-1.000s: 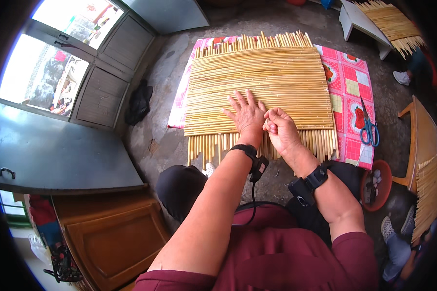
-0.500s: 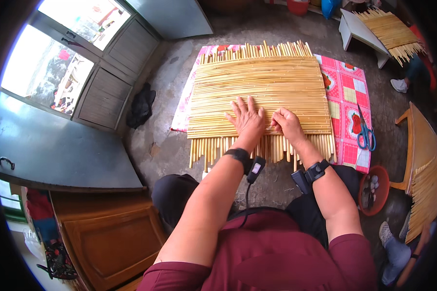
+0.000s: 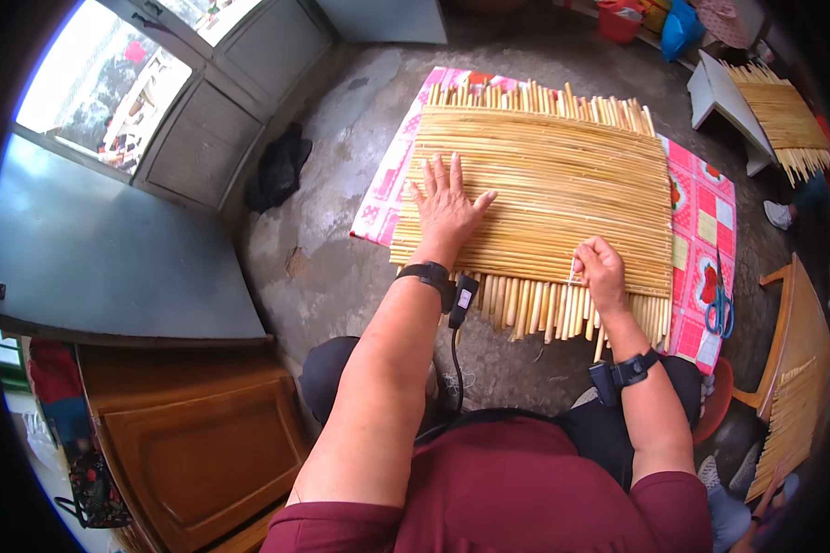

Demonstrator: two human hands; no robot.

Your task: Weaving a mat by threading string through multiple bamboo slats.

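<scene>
Reed mat (image 3: 563,184) lay flat on floor (image 3: 341,258), over pink checked cloth (image 3: 701,230). Left hand (image 3: 447,207) pressed flat on mat, fingers spread, gripping nothing. Right hand (image 3: 599,269) pinched shut at mat's near edge, seemingly on thin strand; too small to confirm. Mat likely light, stiff along reeds, flexible across rows; loose ends brittle, so best held by woven edge. Scissors (image 3: 719,304) on cloth to right. Second mat (image 3: 784,111) on small bench (image 3: 724,97), well apart. Dark rag (image 3: 277,166) left. Nothing blocked hands.
</scene>
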